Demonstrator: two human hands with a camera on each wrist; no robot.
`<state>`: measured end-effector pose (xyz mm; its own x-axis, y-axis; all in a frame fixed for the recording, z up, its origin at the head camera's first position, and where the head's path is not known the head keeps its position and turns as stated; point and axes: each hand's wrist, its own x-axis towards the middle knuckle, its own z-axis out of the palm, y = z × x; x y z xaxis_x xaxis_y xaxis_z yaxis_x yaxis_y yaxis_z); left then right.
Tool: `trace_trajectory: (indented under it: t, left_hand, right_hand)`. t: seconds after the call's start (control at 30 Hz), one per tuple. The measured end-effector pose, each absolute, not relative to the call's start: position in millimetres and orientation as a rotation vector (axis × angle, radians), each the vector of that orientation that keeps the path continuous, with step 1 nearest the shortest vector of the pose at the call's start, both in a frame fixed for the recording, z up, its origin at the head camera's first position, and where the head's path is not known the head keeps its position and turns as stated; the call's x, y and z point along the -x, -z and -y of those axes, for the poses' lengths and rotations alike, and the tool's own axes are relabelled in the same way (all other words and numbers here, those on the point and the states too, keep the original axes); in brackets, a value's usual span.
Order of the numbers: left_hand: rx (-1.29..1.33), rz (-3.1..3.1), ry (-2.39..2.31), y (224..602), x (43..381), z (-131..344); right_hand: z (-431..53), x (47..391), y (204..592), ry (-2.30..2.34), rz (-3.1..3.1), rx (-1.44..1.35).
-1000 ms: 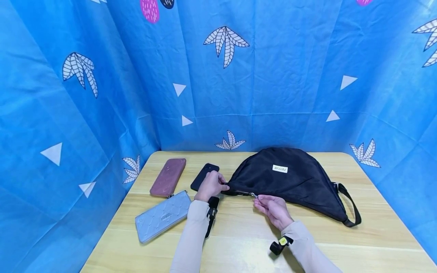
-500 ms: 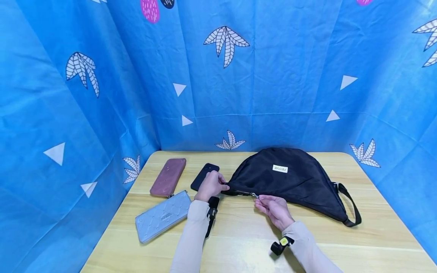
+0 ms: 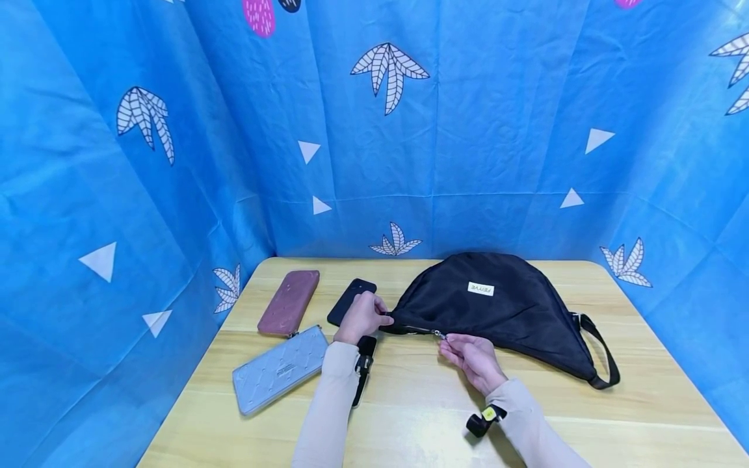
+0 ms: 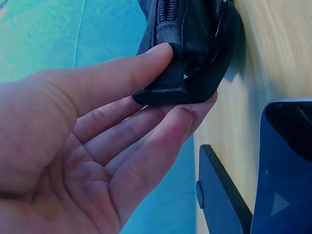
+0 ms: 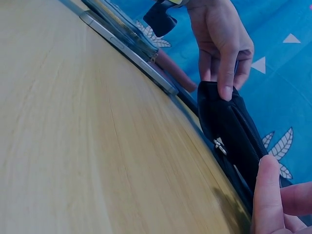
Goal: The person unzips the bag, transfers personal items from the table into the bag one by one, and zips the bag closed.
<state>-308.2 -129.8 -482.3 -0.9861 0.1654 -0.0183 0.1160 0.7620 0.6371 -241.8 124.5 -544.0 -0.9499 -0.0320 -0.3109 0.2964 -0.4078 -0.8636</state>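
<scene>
A black half-moon bag [image 3: 491, 299] with a white label lies on the table. My left hand [image 3: 361, 318] pinches its left end; in the left wrist view the thumb presses on top of the black end tab [image 4: 168, 90], with fingers beneath. My right hand [image 3: 471, 361] pinches a metal zipper pull [image 3: 439, 335] on the bag's near edge, left of the middle. The right wrist view shows the closed-looking zipper teeth [image 5: 251, 129] running between both hands, and a second metal pull [image 5: 220, 145] on the bag's side. The right fingertips are partly cut off there.
Left of the bag lie a mauve wallet [image 3: 289, 302], a light blue quilted wallet [image 3: 281, 370] and a dark phone [image 3: 345, 305]. Another phone [image 3: 364, 383] lies partly under my left wrist. A blue patterned curtain [image 3: 497, 130] stands behind the wooden table [image 3: 421, 416].
My right hand has shifted very slightly to the right along the edge with the zipper pull. The left hand keeps its hold, and the bag stays in place.
</scene>
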Motion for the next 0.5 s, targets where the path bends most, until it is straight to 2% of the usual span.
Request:
trace_trajectory:
  t: [0.5]
  left_hand:
    - [-0.245, -2.892, -1.027, 481.7, 309.3, 130.9]
  right_hand:
    - [-131.1, 238.7, 541.7, 2.452, -1.594, -0.358]
